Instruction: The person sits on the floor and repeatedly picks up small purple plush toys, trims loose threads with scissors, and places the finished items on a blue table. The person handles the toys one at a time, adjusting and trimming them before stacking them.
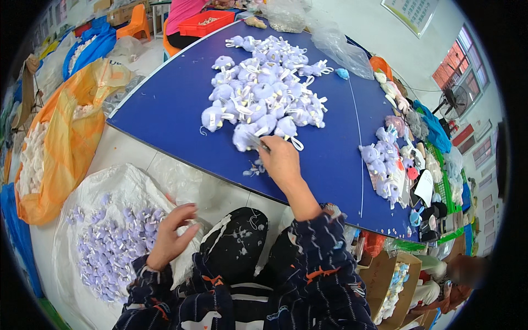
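On the blue table (181, 110) lies a large heap of small lilac plush toys (264, 82) with white ribbon loops. My right hand (281, 160) is closed around a slim silver metal tool (257, 141), whose exact kind I cannot make out. Its tip meets a lilac plush toy (243, 137) at the near edge of the heap. Loose lilac fluff (254, 168) lies just beside that hand. My left hand (174, 235) is off the table with fingers apart and nothing in it, near a white sack (74, 220) full of small lilac plush pieces (115, 247).
A second group of lilac toys (385, 159) sits at the table's right, beside mixed plush items and a green basket (462, 192). An orange sack (71, 148) stands on the left. Beyond the table are a red tray (206, 23) and a person in pink (184, 14).
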`<state>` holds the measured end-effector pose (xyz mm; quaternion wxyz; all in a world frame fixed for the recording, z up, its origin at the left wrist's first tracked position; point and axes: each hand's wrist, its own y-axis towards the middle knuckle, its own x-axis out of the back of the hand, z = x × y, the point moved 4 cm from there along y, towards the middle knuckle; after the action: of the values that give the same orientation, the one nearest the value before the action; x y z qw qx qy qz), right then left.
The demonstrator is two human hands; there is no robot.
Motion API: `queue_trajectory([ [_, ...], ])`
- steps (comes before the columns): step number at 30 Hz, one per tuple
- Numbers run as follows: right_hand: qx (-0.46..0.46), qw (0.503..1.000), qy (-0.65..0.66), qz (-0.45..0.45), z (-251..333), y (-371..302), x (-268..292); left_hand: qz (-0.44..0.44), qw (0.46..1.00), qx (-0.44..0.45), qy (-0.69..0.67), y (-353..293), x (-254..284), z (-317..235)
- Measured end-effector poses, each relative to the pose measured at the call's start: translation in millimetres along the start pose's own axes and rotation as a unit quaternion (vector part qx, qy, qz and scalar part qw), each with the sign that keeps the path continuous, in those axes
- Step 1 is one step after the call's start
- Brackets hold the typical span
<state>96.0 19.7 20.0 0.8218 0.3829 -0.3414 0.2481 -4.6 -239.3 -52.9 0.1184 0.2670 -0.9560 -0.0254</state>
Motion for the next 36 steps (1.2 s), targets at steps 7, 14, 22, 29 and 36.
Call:
queue_trajectory([
  [7, -0.192, 0.912, 0.347, 0.101, 39.2, -67.5, 46.3, -0.024, 0.974, -0.216, 0.060, 34.6, -54.9, -62.0],
  [14, -0.381, 0.554, 0.738, 0.061, 41.5, -153.9, 30.9, 0.171, 0.914, 0.042, -0.364, -8.9, -107.6, -30.8],
  [22, -0.173, 0.911, 0.375, 0.018, 36.7, -200.1, 37.3, 0.212, 0.873, 0.091, -0.430, -22.4, -108.4, -23.8],
  [29, -0.114, 0.945, 0.303, 0.044, 49.0, -196.8, 34.2, 0.198, 0.841, 0.143, -0.482, -26.3, -116.0, -19.4],
  [36, -0.173, 0.938, 0.289, 0.078, 40.6, -195.2, 38.8, 0.276, 0.899, 0.121, -0.317, -26.6, -111.7, -33.2],
])
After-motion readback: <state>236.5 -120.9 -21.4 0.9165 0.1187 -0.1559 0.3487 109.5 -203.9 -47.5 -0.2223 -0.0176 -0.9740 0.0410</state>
